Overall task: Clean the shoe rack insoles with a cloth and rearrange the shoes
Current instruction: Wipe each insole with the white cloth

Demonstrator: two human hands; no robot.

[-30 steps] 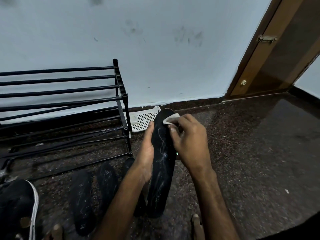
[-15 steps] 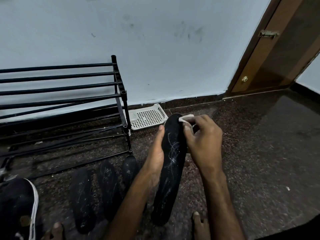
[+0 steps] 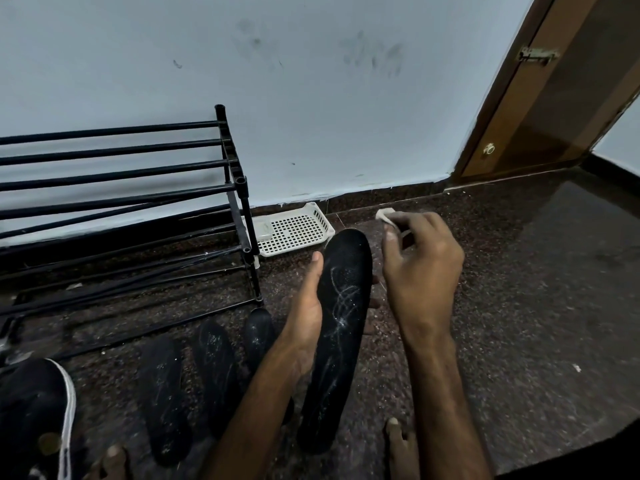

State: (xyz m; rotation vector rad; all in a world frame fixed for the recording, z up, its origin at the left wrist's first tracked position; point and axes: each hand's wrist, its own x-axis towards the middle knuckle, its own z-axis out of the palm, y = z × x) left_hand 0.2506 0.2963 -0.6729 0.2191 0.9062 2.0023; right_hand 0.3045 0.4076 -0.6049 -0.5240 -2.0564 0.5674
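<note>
Insole of black fabric-topped foam (image 3: 341, 327), streaked w/ whitish scuffs; held centre frame, long axis near-to-far, broad rounded end toward the pale wall (image 3: 311, 116), narrower end toward the person; left hand (image 3: 308, 313) grips its left edge (thumb on top, other fingers hidden behind); right hand (image 3: 420, 268) pinches a small white cloth (image 3: 385, 215) just past the far end, not touching; can't tell if near end touches the dark speckled floor (image 3: 519, 306).

Insole (image 3: 341, 306): matt black, cloth-faced, whitish scuff streaks. Cloth (image 3: 385, 214): pale, thin fabric. Rack (image 3: 240, 183): black metal-looking tubes, slight sheen. Tray (image 3: 294, 230): white perforated plastic. Floor (image 3: 519, 306): speckled stone, polished, glossy. Door (image 3: 554, 98): varnished wood. Wall (image 3: 311, 98): matt paint, smudged.
</note>
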